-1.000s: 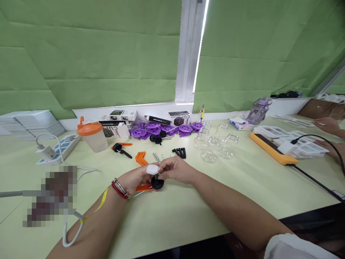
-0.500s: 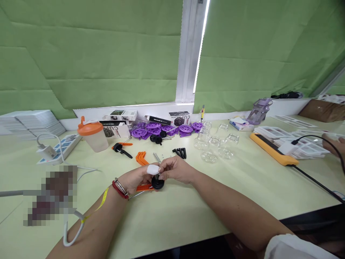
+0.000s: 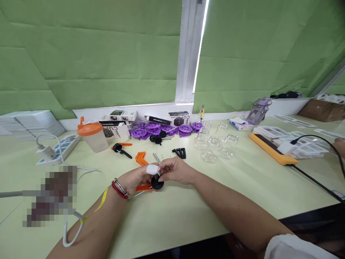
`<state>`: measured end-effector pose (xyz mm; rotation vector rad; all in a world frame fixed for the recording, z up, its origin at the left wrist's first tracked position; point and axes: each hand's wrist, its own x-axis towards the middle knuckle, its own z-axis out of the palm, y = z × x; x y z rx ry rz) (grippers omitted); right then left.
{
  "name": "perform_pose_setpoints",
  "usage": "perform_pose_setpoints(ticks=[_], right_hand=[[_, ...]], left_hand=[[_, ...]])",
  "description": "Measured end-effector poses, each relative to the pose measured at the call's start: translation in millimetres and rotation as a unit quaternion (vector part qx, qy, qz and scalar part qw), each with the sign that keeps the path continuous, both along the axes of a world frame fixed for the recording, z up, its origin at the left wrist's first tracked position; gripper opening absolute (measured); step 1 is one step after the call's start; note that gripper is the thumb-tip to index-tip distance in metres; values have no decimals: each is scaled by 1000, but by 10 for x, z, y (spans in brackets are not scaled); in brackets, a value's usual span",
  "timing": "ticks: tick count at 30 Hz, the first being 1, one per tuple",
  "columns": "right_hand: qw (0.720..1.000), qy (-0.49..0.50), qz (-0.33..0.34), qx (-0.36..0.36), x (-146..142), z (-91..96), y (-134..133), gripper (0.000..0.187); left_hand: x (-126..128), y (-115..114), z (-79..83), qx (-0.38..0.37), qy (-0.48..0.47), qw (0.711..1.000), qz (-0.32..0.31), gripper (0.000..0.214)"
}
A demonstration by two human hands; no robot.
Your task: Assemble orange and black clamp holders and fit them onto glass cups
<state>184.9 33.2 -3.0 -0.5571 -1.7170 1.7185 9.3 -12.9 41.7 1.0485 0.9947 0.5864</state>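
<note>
My left hand, a white cover over its thumb, is closed around an orange and black plastic part with a round black disc at its end. An orange strip of that part shows under the fingers. Thumb and fingertips of my right hand pinch at the stem above the disc; what exactly lies between them is hidden. A thin metal rod pokes out below my left hand. Just beyond my hands are orange angled pieces, metal pins and short black pieces.
Purple wheel-shaped parts lie before cup holder boxes. Clear glass-like vessels stand right of centre. An orange-lidded cup and power strip are left. A yellow-edged power strip and another person's hand are right.
My two hands stay nearly in place around the part, with only slight finger movement. The other person's hand at the right edge has shifted outward and a little down.
</note>
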Motion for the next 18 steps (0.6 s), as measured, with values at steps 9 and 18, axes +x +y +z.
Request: perform_pose_setpoints(ticks=[9,18], right_hand=[[1000,6,-8,-4,-10,-34,-18,38],[1000,-6,-13,7,-7,-16,-38,35]], left_hand=[[-12,9,-20,8,6,1000,-10,44],[-24,18,-27,8,9,1000,-10,45]])
